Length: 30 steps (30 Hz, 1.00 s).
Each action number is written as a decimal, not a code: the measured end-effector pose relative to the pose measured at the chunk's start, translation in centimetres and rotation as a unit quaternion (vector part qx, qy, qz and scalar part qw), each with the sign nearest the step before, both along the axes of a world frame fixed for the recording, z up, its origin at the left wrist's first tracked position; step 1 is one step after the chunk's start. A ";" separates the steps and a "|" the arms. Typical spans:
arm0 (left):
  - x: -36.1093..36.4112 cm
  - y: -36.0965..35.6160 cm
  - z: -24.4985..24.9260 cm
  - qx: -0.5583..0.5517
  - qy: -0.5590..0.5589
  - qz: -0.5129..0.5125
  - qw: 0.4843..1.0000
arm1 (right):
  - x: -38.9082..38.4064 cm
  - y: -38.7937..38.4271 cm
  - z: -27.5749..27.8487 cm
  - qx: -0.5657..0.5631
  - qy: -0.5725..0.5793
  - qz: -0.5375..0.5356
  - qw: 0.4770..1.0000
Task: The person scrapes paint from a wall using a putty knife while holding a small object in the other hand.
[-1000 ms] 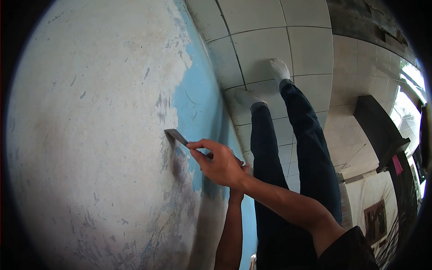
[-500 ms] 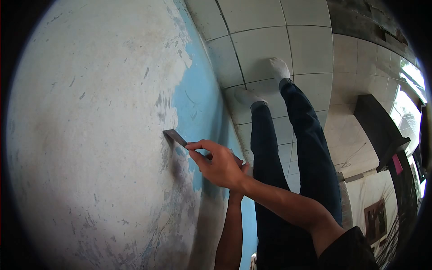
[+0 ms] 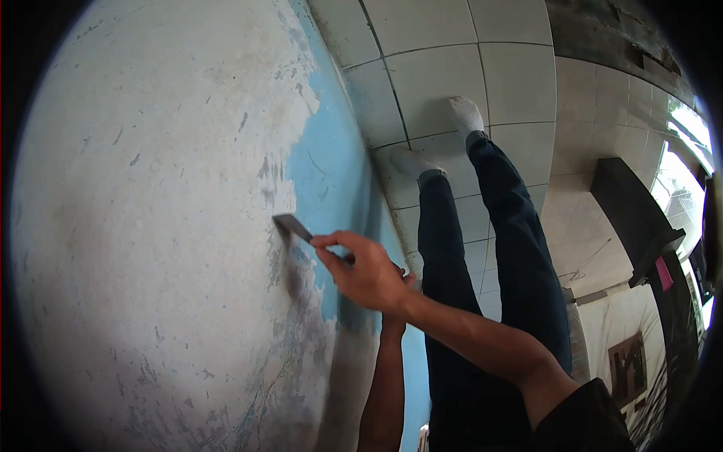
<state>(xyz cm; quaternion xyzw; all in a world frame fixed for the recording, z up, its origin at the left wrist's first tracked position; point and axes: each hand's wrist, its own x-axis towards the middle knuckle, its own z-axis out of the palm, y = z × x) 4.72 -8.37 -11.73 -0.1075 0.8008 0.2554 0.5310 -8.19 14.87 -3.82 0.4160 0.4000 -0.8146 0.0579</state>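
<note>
The scraper [image 3: 291, 226] lies with its flat metal blade edge against the wall [image 3: 151, 226], at the border where bare grey plaster meets a patch of blue paint [image 3: 331, 173]. The right hand [image 3: 369, 275] is closed over the scraper just behind the blade, forefinger stretched along it. The left hand [image 3: 393, 322] sits directly behind the scraper, tucked under the right hand; whether it grips anything cannot be told. Beyond the scraper, away from the wall, the person's legs in dark trousers [image 3: 512, 248] stretch over the white tiled floor [image 3: 452, 75], feet in white socks [image 3: 467, 113]. Farther from the scraper stands a dark bench [image 3: 633, 218].
</note>
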 end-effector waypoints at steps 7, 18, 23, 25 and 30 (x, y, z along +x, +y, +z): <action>-2.2 6.2 4.4 0.009 0.006 0.105 0.994 | 0.7 -0.5 0.1 -0.016 0.010 0.016 1.000; -0.4 2.1 1.5 -0.004 0.032 0.051 0.998 | -0.4 0.5 -0.1 -0.061 -0.027 0.017 0.998; -0.8 2.7 2.0 0.007 0.043 0.080 0.996 | 1.3 -1.7 0.5 0.011 0.013 -0.010 1.000; -1.7 4.5 3.6 0.013 0.039 0.094 0.995 | 0.7 0.0 0.9 -0.069 -0.034 0.025 0.997; -1.1 5.6 3.5 0.018 0.092 0.174 0.980 | 1.4 -0.9 1.1 -0.016 -0.006 0.017 1.000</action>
